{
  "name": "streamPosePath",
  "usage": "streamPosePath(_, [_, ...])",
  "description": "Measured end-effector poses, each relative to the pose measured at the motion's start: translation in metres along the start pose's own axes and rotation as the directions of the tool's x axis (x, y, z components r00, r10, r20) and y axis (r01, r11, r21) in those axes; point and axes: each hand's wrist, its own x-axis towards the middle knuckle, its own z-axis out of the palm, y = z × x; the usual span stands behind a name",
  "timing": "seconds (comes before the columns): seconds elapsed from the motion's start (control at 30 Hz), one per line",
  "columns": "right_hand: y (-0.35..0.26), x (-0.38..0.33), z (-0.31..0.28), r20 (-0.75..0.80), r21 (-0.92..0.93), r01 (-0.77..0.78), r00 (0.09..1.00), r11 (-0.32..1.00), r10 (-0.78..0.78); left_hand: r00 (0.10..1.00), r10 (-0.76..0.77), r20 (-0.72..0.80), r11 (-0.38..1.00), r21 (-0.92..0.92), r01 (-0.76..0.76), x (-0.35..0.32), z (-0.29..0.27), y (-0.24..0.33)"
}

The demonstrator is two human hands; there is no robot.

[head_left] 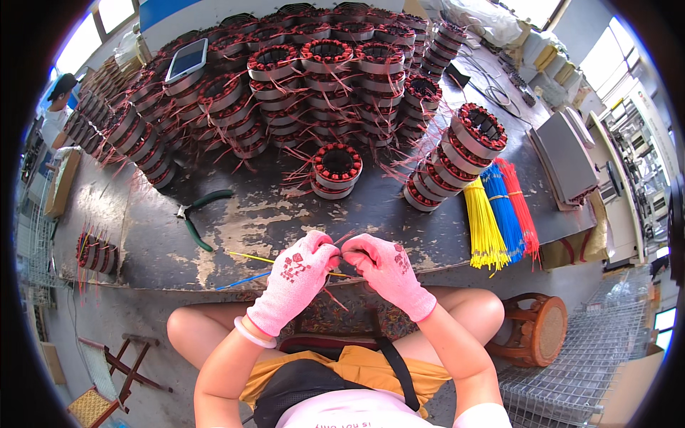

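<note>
Both hands wear pink gloves and meet at the table's front edge. My left hand is closed in a pinch on thin wires. A yellow wire and a blue wire stick out on its left side, and thin reddish leads show by its fingertips. Close beside it, my right hand is also pinched; what lies between its fingers is hidden. Ahead of the hands stands a short stack of motor stators with red windings. Green-handled cutting pliers lie open to the left.
Tall stator stacks fill the back, with a phone on top. Another stack leans at right beside yellow wires, blue wires and red wires. A wooden stool stands at right; a person is far left.
</note>
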Motion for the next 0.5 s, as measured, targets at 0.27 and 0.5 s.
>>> streamPosePath(0.27, [0.004, 0.009, -0.004, 0.028, -0.035, 0.001, 1.0, 0.999, 0.0, 0.993, -0.104, 0.056, 0.989, -0.103, 0.109, -0.001, -0.003, 0.006])
streamPosePath(0.5, [0.013, 0.015, -0.004, 0.052, -0.005, 0.034, 0.998, 0.999, -0.033, 0.989, -0.144, 0.033, 0.983, -0.11, 0.147, -0.001, 0.001, 0.007])
